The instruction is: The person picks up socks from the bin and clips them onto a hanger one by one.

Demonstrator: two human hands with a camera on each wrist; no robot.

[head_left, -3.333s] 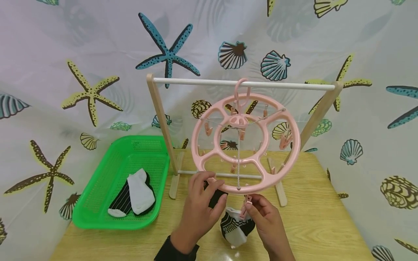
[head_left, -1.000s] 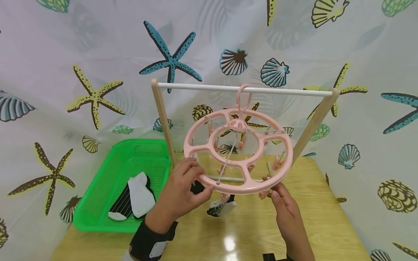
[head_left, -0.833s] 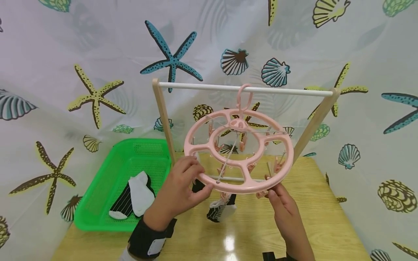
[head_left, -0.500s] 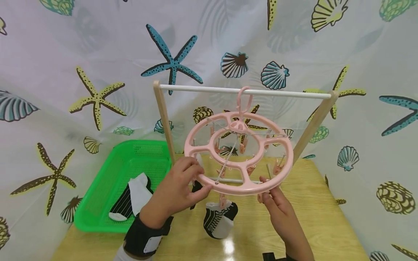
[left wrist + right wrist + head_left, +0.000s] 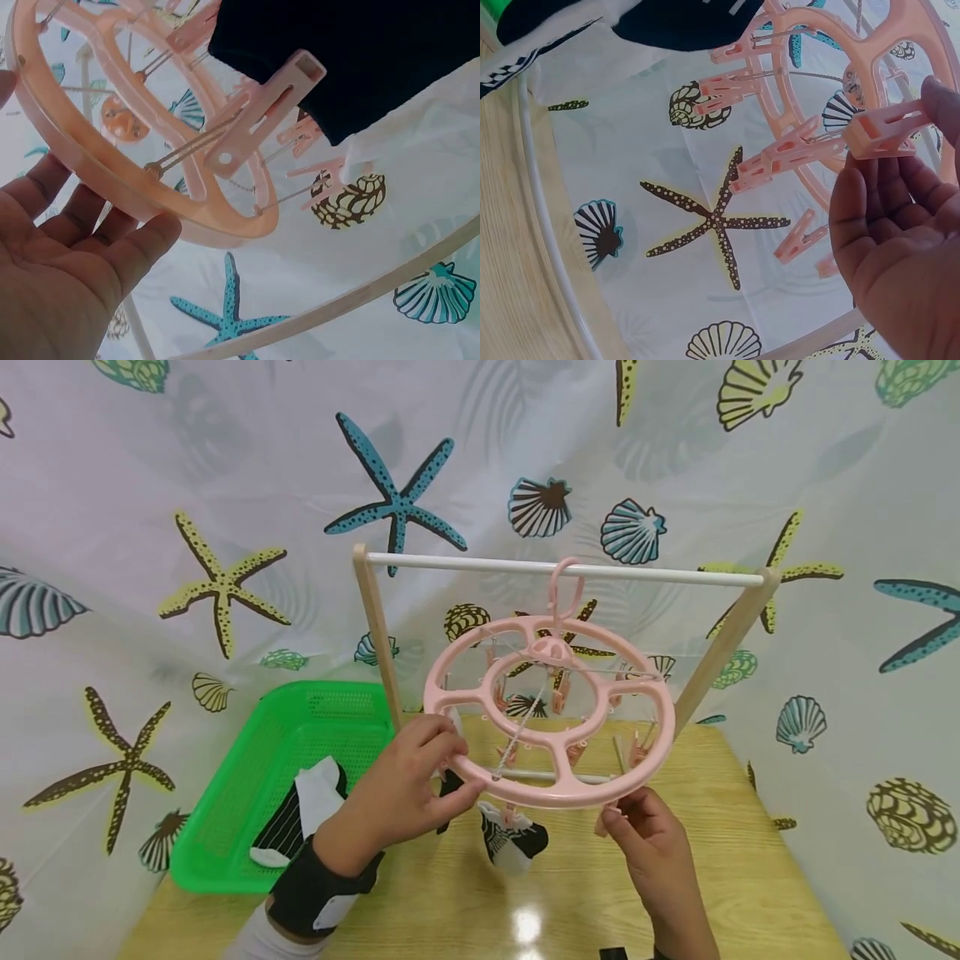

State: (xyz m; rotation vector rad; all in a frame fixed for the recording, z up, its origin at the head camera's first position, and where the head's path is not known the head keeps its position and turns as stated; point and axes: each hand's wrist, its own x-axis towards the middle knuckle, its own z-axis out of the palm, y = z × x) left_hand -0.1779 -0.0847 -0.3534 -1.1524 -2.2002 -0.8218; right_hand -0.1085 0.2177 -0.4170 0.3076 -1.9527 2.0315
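Observation:
A round pink clip hanger [image 5: 558, 793] hangs by its hook from a white bar. My left hand [image 5: 408, 789] holds its front-left rim, thumb in front and fingers behind, also seen in the left wrist view. At the front right, my right hand [image 5: 660, 852] pinches a pink clothespin [image 5: 885, 131] between thumb and fingers; nothing is in the clothespin's mouth. A black-and-white patterned sock [image 5: 513, 847] dangles from a clip below the front rim. Beside my left hand hangs a black sock [image 5: 360, 60], gripped by another clothespin [image 5: 266, 112] and partly hidden in the head view.
A green basket [image 5: 202, 835] at the left holds a white sock [image 5: 318, 797] and a black striped sock [image 5: 281, 831]. The rack's wooden posts [image 5: 378, 639] stand on either side of the hanger, on a wood-grain table [image 5: 735, 877]. Behind hangs a sea-patterned curtain [image 5: 480, 435].
My right hand has let go of the patterned sock's clip and moved right to another clothespin. The ring has turned and levelled, carrying the sock left; my left hand has shifted left with the rim.

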